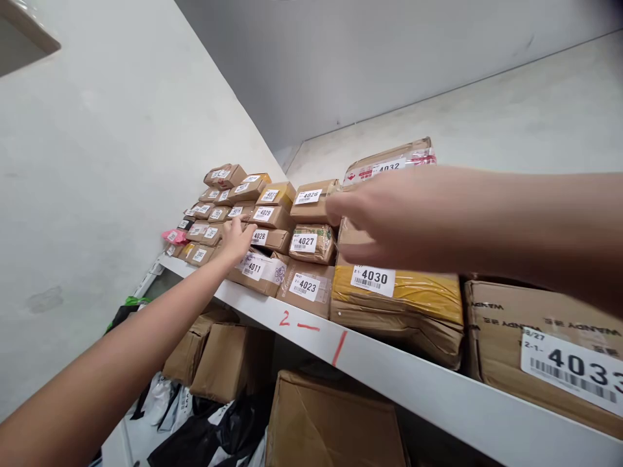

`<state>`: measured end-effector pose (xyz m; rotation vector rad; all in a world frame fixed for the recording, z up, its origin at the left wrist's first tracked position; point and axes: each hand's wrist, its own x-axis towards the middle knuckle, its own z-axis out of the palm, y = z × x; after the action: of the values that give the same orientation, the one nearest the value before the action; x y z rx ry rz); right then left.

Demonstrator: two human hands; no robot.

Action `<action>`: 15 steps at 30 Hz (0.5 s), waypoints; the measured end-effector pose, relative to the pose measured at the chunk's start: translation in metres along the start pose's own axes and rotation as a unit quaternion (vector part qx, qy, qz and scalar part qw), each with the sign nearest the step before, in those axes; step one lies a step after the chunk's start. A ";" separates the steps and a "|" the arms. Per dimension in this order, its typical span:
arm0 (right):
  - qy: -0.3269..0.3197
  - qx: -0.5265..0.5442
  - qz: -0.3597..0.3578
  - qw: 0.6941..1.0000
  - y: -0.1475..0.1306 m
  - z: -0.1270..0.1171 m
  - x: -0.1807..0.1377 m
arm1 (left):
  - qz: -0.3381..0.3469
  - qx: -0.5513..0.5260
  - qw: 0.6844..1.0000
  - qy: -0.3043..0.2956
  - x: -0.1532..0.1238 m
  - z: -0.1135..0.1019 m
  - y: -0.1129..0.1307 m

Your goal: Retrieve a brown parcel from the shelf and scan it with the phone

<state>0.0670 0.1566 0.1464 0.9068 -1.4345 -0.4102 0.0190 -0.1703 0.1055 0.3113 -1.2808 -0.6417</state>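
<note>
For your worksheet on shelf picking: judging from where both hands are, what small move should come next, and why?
Probably close the right hand on the box it hovers before, above parcel 4030; its fingers reach toward parcel 4026 but grip nothing. The left hand already rests on the stack above parcel 4011, steadying it.

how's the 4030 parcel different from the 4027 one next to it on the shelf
The 4030 parcel is much larger than the 4027 parcel. 4030 is wrapped in glossy yellow-brown tape; 4027 is a brown carton under clear tape. 4030 rests directly on the white shelf; 4027 is stacked on the 4023 parcel. The right hand hovers over 4030, not 4027. Both carry white numbered barcode labels facing outward.
</note>
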 end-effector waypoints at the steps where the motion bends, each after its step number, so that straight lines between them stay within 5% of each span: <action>1: -0.004 -0.008 -0.033 0.999 -0.011 -0.001 0.015 | -0.008 -0.004 1.000 -0.002 0.002 -0.001 0.003; 5: -0.010 0.132 -0.060 0.989 -0.061 0.028 0.071 | -0.036 -0.018 0.999 -0.030 0.014 -0.003 0.022; 8: -0.029 0.180 -0.013 0.983 -0.090 0.066 0.092 | -0.042 -0.006 0.997 -0.063 0.026 0.001 0.041; 15: 0.012 0.270 0.124 0.955 -0.094 0.102 0.104 | -0.047 0.059 0.992 -0.101 0.039 0.020 0.060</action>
<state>0.0096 -0.0069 0.1351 1.1366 -1.6467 0.1966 0.0222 -0.1438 0.1753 0.4138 -1.5079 -0.6916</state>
